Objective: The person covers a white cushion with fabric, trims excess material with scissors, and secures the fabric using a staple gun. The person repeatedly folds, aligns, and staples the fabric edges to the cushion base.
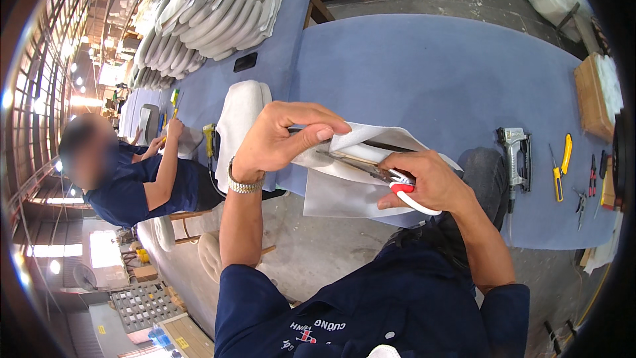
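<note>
Scissors [403, 187] with red and white handles are in my right hand [434, 182], its fingers wrapped round the grips. Their blades point left, against the edge of a light grey fabric-covered piece [341, 195]. My left hand [281, 134] pinches the fabric near the blade tips, thumb against fingers, with a metal-band watch on that wrist. A dark strip shows along the piece under the folded-up flap. Part of the piece is hidden behind both hands. Left of my left hand, a pale padded panel [240, 109] lies on the table.
On the blue-covered table [424, 59] at right lie a staple gun [515, 159], a screwdriver [556, 176], a yellow cutter [567, 152] and pliers [581, 209]. A cardboard box [591, 99] stands beyond. At left are a black phone [245, 61], stacked padded panels [218, 20] and a co-worker [146, 179].
</note>
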`<state>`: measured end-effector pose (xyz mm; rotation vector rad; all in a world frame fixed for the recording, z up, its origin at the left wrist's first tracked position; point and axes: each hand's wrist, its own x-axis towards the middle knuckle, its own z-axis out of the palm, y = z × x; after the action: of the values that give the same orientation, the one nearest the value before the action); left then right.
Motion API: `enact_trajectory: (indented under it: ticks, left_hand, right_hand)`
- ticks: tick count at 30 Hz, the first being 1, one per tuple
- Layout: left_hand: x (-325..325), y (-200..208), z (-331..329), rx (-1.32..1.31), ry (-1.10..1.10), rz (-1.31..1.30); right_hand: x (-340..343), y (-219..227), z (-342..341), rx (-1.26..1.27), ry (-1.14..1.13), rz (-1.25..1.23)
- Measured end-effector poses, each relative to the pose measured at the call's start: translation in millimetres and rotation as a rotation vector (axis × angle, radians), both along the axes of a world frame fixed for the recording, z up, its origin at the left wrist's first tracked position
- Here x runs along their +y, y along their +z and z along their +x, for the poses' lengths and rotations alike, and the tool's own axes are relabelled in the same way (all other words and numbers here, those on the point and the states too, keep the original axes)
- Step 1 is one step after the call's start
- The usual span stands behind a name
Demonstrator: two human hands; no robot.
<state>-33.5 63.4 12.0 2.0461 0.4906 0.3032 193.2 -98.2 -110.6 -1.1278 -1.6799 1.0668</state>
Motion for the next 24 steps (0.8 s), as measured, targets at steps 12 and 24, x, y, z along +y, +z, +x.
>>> enact_trajectory:
  ticks: [12, 24]
  left_hand:
    - [2.3, -1.8, 3.5, -0.037, -0.014, -0.012]
    - [-2.8, 1.0, 6.7, -0.017, -0.034, 0.010]
  right_hand:
    - [-1.8, -6.8, 4.0, -0.007, 0.009, 0.020]
    - [0.9, 4.7, -0.3, -0.033, -0.004, -0.008]
